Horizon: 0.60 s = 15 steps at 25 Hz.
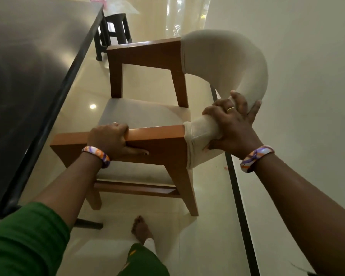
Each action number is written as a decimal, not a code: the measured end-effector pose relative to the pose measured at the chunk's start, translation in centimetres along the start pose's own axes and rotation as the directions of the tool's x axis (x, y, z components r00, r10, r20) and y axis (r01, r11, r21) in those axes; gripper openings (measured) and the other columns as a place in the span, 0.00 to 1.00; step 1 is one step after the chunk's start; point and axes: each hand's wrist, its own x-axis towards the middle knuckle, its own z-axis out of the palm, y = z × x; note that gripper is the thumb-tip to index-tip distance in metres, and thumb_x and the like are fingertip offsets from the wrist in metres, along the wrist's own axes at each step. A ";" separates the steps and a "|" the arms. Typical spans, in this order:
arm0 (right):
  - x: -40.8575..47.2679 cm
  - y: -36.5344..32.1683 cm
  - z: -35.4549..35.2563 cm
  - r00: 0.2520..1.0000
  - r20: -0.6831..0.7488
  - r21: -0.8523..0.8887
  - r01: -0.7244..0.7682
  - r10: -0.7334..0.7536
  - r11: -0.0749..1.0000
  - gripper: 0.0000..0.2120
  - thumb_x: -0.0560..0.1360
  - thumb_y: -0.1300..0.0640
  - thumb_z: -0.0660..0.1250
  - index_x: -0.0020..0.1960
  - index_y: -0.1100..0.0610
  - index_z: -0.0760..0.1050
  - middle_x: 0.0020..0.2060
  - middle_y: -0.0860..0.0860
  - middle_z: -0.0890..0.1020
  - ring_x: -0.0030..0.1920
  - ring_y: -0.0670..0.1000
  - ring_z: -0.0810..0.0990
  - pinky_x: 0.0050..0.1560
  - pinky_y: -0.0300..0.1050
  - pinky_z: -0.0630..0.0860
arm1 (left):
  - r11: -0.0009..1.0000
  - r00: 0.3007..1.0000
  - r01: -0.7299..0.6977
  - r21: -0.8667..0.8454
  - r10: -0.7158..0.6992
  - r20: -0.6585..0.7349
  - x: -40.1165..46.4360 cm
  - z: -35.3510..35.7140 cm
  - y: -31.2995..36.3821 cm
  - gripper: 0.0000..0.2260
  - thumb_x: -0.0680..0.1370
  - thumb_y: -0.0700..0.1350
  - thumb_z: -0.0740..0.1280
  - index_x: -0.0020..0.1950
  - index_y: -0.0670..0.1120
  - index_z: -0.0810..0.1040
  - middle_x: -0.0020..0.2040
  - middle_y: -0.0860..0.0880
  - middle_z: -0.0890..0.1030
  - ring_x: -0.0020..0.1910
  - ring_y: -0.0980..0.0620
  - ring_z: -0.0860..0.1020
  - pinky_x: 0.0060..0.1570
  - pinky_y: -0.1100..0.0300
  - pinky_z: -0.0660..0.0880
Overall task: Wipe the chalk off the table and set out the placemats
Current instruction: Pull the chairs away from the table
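Gripped a chair (159,144) with both hands. Left hand (110,140) curled over the near wooden armrest; right hand (231,124) wrapped around the padded cream backrest at 3 o'clock. Dark table (28,76) stood at 10 o'clock, just beside the chair. Black stool (112,34) stood at 12.

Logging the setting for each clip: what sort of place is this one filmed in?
Most likely a home dining area. A long dark table stands on a glossy tiled floor, with a wooden armchair with a padded cream back beside it, gripped by both hands, and a small black stool farther along.
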 end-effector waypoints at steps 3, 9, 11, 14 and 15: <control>-0.3 0.5 0.3 1.000 0.008 -0.004 -0.018 0.018 1.000 0.34 0.58 0.55 0.81 0.62 0.53 0.74 0.65 0.58 0.72 0.73 0.66 0.54 0.63 0.78 0.38 | 1.000 1.000 0.002 0.023 -0.002 0.004 -0.1 0.7 0.7 0.39 0.58 0.77 0.61 0.39 0.40 0.77 0.29 0.42 0.76 0.25 0.50 0.65 0.30 0.63 0.64; -0.9 0.8 0.6 0.998 0.031 0.000 -0.051 0.051 0.999 0.35 0.60 0.56 0.80 0.65 0.53 0.72 0.67 0.57 0.69 0.74 0.64 0.51 0.64 0.77 0.40 | 0.999 0.998 0.015 0.045 -0.018 0.052 -0.6 0.9 1.8 0.35 0.59 0.68 0.71 0.45 0.37 0.79 0.35 0.38 0.80 0.29 0.39 0.77 0.33 0.57 0.69; -1.4 0.6 0.8 0.998 0.025 -0.009 -0.059 0.059 0.998 0.35 0.60 0.55 0.80 0.64 0.53 0.72 0.67 0.57 0.69 0.74 0.64 0.52 0.63 0.78 0.41 | 0.999 0.999 0.005 0.039 -0.007 0.044 -1.0 1.0 2.1 0.35 0.59 0.69 0.69 0.44 0.36 0.79 0.33 0.38 0.80 0.28 0.39 0.77 0.32 0.58 0.69; -2.5 0.5 1.2 0.999 0.001 -0.039 -0.045 0.045 0.998 0.35 0.58 0.55 0.82 0.63 0.54 0.74 0.65 0.59 0.72 0.72 0.67 0.57 0.62 0.80 0.43 | 0.999 0.999 -0.010 0.050 0.008 0.044 -2.0 1.7 2.5 0.35 0.59 0.71 0.63 0.38 0.38 0.79 0.28 0.40 0.78 0.22 0.42 0.75 0.27 0.60 0.70; -2.7 0.4 1.4 0.999 0.000 -0.069 -0.037 0.037 0.997 0.36 0.57 0.54 0.82 0.62 0.54 0.74 0.64 0.59 0.72 0.71 0.67 0.59 0.61 0.81 0.44 | 0.999 0.999 0.000 0.047 -0.003 0.055 -2.3 1.8 2.6 0.35 0.58 0.71 0.65 0.37 0.38 0.79 0.27 0.41 0.78 0.20 0.42 0.74 0.27 0.61 0.68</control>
